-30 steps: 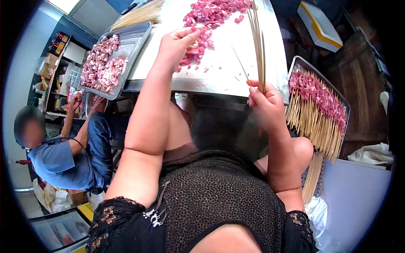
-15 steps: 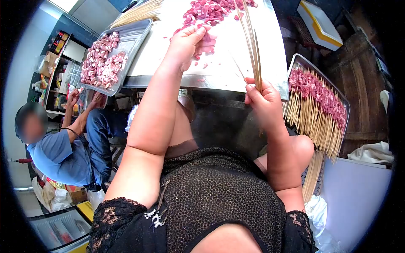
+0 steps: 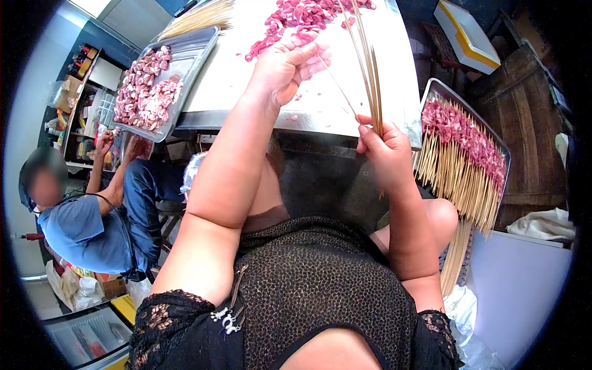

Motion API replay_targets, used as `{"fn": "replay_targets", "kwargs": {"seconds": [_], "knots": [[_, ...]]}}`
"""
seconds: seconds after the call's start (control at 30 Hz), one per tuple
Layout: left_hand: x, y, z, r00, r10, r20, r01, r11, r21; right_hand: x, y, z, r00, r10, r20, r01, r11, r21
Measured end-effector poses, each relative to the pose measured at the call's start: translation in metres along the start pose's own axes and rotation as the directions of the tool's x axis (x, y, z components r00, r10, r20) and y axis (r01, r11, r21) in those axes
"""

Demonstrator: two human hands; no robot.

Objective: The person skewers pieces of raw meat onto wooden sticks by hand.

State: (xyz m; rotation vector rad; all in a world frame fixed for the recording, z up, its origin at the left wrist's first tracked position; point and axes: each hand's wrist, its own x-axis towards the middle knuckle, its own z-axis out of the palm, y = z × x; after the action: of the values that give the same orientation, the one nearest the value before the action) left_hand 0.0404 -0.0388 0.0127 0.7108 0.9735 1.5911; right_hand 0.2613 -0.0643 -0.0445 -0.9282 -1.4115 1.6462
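Observation:
My left hand [image 3: 280,69] is over the white table [image 3: 234,80], its thumb and fingers closed on a small piece of meat [image 3: 303,38]. In my right hand [image 3: 385,148] is a bundle of thin skewers [image 3: 372,80], pointing up over the table. One separate skewer [image 3: 336,83] slants from my right fingertips toward my left fingers; whether its tip touches the meat is too small to tell. Beyond my left hand lies a pile of cut pink meat [image 3: 299,17]. To the right, a tray [image 3: 507,161] holds rows of meat skewers [image 3: 462,139].
A metal tray [image 3: 196,52] of meat pieces stands at the table's left, with loose skewers [image 3: 200,17] behind it. A person in a blue shirt [image 3: 74,228] sits at the left. A white box with a yellow rim [image 3: 467,37] is at the upper right.
My left hand has moved right, closer to the separate skewer's tip, turning so that its fingers spread rightward. My right hand has shifted slightly; it still holds the skewers.

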Motion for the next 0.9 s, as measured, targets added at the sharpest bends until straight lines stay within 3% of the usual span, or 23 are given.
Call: {"fn": "replay_targets", "kwargs": {"seconds": [0.37,0.57,0.67,0.73,0.9], "knots": [[-0.009,-0.008,0.014,0.999,0.045,-0.026,-0.046,0.999,-0.023,0.0,-0.001,0.004,1.0,0.016,-0.016,-0.015,0.998,0.062],[-0.013,-0.01,0.017,1.0,0.014,-0.01,-0.015,0.995,-0.097,-0.001,0.003,0.004,0.992,-0.118,-0.049,0.117,0.993,-0.03],[-0.016,-0.013,0.018,1.0,0.008,0.028,-0.005,0.997,-0.073,-0.001,0.004,0.004,0.987,-0.14,-0.079,0.132,0.987,-0.094],[-0.018,-0.016,0.023,0.998,-0.042,0.044,0.043,0.999,-0.02,-0.001,0.001,0.004,0.992,-0.099,-0.073,0.098,0.995,-0.022],[-0.016,-0.016,0.021,0.993,0.006,0.114,-0.008,1.0,0.014,0.001,-0.001,-0.001,0.99,-0.113,-0.086,0.109,0.993,-0.053]]}}
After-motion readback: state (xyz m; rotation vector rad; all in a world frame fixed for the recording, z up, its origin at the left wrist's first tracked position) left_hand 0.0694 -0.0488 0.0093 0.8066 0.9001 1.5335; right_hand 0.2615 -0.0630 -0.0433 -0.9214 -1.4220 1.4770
